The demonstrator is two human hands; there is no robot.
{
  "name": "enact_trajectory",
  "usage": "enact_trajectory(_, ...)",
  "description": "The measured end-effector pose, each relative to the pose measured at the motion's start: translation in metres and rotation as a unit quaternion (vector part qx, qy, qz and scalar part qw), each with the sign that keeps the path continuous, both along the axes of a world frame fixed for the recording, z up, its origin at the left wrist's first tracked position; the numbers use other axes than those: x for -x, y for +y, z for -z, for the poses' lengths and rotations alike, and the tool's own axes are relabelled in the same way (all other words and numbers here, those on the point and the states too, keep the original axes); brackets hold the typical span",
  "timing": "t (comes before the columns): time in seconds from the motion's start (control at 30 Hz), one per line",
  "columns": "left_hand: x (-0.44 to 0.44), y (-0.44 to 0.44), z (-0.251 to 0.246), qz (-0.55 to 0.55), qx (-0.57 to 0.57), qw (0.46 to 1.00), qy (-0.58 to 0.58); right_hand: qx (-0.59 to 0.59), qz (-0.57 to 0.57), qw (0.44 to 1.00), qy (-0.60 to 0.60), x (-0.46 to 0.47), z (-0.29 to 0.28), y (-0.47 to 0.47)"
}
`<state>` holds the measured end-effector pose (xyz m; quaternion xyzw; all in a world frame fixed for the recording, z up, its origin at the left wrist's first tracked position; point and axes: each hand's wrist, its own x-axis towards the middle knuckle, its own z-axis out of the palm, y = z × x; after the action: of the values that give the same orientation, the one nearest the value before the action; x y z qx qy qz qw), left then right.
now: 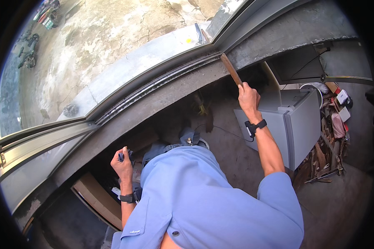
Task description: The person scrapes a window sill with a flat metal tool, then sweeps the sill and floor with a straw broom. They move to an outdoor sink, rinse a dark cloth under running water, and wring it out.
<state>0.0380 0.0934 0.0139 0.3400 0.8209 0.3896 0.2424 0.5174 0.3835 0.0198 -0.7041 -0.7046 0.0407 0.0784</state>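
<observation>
My right hand point(248, 98) grips the lower end of a flat wooden stick point(231, 69). The stick's far tip meets the right end of the metal window track point(162, 81), by the corner of the frame. My left hand point(122, 162) is closed on a small dark blue piece of cloth point(121, 156), which shows between the fingers; it is held over the dark space below the sill, at the left of my body. The concrete sill point(149, 104) runs along the inner side of the track and bears some loose grit.
A grey refrigerator point(268, 124) stands at the right, beside piled firewood point(322, 155). A cardboard box point(96, 199) is below the sill at left. A sliding window sash point(43, 146) fills the track's left end. Outside, a blue-handled tool point(198, 33) and a scouring ball point(70, 110) lie on the ledge.
</observation>
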Motion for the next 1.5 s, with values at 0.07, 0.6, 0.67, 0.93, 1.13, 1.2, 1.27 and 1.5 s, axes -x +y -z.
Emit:
enact_trajectory(0.07, 0.000, 0.002, 0.000, 0.004, 0.000, 1.000, 0.009, -0.040, -0.009, 0.999, 0.019, 0.001, -0.003, -0.003)
enact_trajectory(0.6, -0.004, -0.002, 0.005, 0.007, 0.021, 1.000, -0.001, 0.111, 0.070, 0.991, 0.039, 0.033, -0.022, 0.009)
enact_trajectory(0.67, -0.004, -0.003, 0.007, 0.005, 0.011, 1.000, 0.007, 0.104, 0.087, 0.990, 0.031, 0.036, -0.026, 0.015)
enact_trajectory(0.93, 0.005, -0.018, 0.016, -0.018, 0.010, 1.000, 0.001, 0.117, 0.102, 0.986, 0.053, 0.044, -0.023, 0.019)
enact_trajectory(1.13, 0.010, -0.027, 0.022, -0.029, 0.010, 1.000, -0.005, 0.103, 0.122, 0.986, 0.056, 0.055, -0.025, 0.017)
enact_trajectory(1.2, 0.012, -0.028, 0.023, -0.026, 0.002, 1.000, -0.001, 0.146, 0.135, 0.978, 0.065, 0.059, -0.027, 0.016)
enact_trajectory(1.27, 0.014, -0.029, 0.024, -0.026, 0.022, 0.999, -0.018, 0.157, 0.117, 0.980, 0.030, 0.062, -0.028, 0.016)
enact_trajectory(1.5, 0.018, -0.031, 0.030, -0.020, 0.003, 1.000, -0.001, 0.121, 0.086, 0.989, 0.010, 0.051, -0.034, 0.018)
